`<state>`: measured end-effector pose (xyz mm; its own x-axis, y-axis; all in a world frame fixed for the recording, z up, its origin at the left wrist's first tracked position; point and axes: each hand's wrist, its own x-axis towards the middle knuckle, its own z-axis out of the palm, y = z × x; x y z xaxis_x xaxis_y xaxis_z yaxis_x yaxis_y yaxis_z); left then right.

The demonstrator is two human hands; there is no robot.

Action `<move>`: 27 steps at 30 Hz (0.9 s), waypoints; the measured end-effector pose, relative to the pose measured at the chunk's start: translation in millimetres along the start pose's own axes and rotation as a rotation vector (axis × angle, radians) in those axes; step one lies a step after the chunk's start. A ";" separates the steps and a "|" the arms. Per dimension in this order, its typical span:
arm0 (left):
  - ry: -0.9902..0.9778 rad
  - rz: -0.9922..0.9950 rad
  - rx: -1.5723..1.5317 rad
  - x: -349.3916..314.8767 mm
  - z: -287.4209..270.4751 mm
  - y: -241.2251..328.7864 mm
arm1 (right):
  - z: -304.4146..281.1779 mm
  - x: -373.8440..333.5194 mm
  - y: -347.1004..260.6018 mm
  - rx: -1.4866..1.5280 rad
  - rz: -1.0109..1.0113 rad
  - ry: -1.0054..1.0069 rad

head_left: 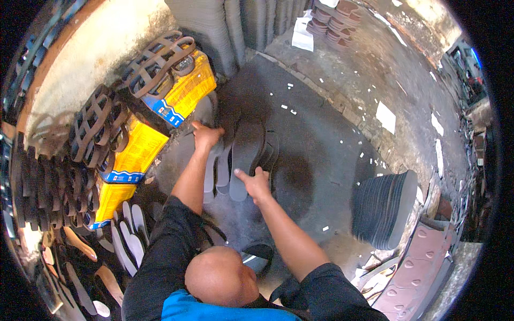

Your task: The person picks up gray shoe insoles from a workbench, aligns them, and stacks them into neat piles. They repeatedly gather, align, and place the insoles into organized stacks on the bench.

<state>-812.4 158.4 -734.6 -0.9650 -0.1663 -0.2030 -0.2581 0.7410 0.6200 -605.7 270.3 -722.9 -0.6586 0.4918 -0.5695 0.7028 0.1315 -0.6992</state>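
Grey sole lies in the middle of the view, lengthwise and overlapping other soles fanned out just beside it. On its lower half rests the right hand, partly closed, thumb laid across the face and fingers bent toward the far edge, gripping it. Farther up and to the left, the left hand is curled, its thumb apart from the fingers, near a rounded grey piece; whether it grips anything I cannot tell.

Room for moving opens to the right, across a dark floor area dotted with small white scraps, as far as a stack of dark soles that leans there. A rough raised edge runs diagonally along the upper right side of that area. Left is tighter: yellow packages topped with strappy dark uppers stand close to the left hand. Tall grey stacks bound the top.
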 end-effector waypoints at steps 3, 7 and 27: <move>-0.110 0.215 -0.018 -33.7 -4.3 -17.5 | -11.3 -7.5 6.5 0.262 -0.047 -0.109; -0.108 0.393 -0.041 -102.2 -32.5 -23.4 | -90.9 -29.5 37.5 0.491 -0.039 -0.366; -1.189 0.564 -0.032 -266.7 76.1 -23.8 | -152.4 -53.0 105.2 -0.351 -0.024 0.288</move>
<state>-545.4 234.6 -752.9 -0.3140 0.8411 -0.4403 0.1468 0.5012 0.8528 -455.9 389.2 -700.4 -0.6090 0.6980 -0.3767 0.7697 0.4053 -0.4933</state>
